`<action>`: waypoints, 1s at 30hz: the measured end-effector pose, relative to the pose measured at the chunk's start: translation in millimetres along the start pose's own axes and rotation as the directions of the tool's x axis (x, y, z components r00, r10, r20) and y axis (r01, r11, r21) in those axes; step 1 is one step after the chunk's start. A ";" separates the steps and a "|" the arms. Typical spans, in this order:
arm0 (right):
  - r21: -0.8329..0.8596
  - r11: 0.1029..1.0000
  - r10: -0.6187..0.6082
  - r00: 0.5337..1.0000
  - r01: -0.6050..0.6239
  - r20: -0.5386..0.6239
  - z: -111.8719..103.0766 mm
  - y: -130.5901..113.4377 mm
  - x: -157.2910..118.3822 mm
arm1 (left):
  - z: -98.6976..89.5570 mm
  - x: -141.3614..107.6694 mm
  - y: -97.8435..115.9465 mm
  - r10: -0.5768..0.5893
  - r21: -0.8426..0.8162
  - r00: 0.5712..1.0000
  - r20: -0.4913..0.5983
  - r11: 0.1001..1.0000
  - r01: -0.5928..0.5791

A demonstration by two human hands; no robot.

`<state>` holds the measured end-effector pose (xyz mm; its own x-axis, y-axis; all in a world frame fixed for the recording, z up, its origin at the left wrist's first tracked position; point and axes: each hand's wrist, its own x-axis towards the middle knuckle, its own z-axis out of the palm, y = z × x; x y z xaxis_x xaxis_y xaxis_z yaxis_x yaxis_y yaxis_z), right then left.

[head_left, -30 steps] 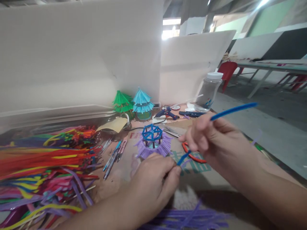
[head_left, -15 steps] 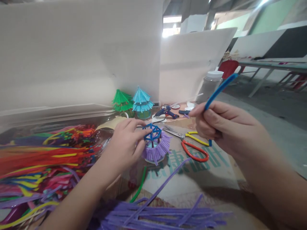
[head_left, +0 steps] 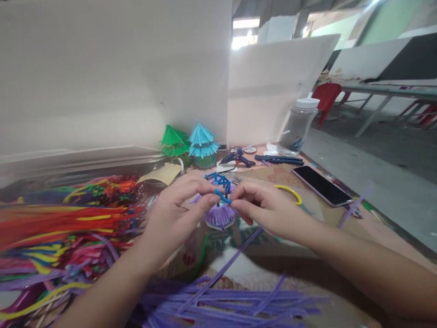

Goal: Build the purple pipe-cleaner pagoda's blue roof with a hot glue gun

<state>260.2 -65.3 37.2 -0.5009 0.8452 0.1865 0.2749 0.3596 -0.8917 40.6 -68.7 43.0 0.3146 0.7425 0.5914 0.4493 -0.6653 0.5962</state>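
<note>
A short piece of blue pipe cleaner (head_left: 223,196) spans the gap between my two hands. My left hand (head_left: 182,202) pinches one end between thumb and forefinger, and my right hand (head_left: 264,202) pinches the other. Right behind it stands a small pavilion-like model (head_left: 221,217) with a skirt of purple pipe cleaner strips and a blue frame on top, partly covered by my fingers. Scissors (head_left: 294,193) lie behind my right hand, with only a yellow handle plainly showing. A long purple pipe cleaner (head_left: 235,256) runs across the cardboard below.
Bundles of coloured pipe cleaners (head_left: 68,223) fill the left side; purple ones (head_left: 232,303) lie in front. At the back are green (head_left: 174,142) and light blue (head_left: 202,140) roofed models, a glue gun (head_left: 237,158) and a bottle (head_left: 298,127). A phone (head_left: 322,186) lies right.
My right hand has come down and left with the blue pipe cleaner. My left hand has let go of the model and now grips the strip too. The phone has come into view.
</note>
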 end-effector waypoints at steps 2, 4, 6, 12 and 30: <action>-0.042 0.999 -0.019 1.000 0.019 0.006 -1.6 0.5 -0.1 | 0.8 -1.3 2.3 -0.020 -0.022 0.999 -0.035 1.000 0.019; -0.074 0.997 -0.027 1.000 0.027 -0.005 -5.1 -0.6 -0.1 | 0.6 -1.3 3.2 -0.062 -0.038 0.996 -0.067 0.998 0.059; -0.122 0.992 -0.037 0.999 0.034 -0.022 -7.8 -2.0 0.0 | 0.1 -1.1 4.0 -0.083 -0.052 0.993 -0.079 0.996 0.079; -0.155 0.984 -0.089 0.995 0.083 -0.032 -7.7 -5.9 -1.0 | -2.3 0.0 3.4 0.088 0.144 0.995 -0.049 0.986 -0.080; -0.220 0.968 -0.132 0.991 0.125 -0.019 -31.9 -2.4 7.9 | -15.3 10.7 -14.3 0.111 0.197 0.993 -0.034 0.975 -0.103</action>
<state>281.8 -46.9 54.0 -0.5172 0.7975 0.3106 0.3837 0.5405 -0.7487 24.8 -52.4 49.1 0.3344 0.6606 0.6722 0.5703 -0.7096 0.4138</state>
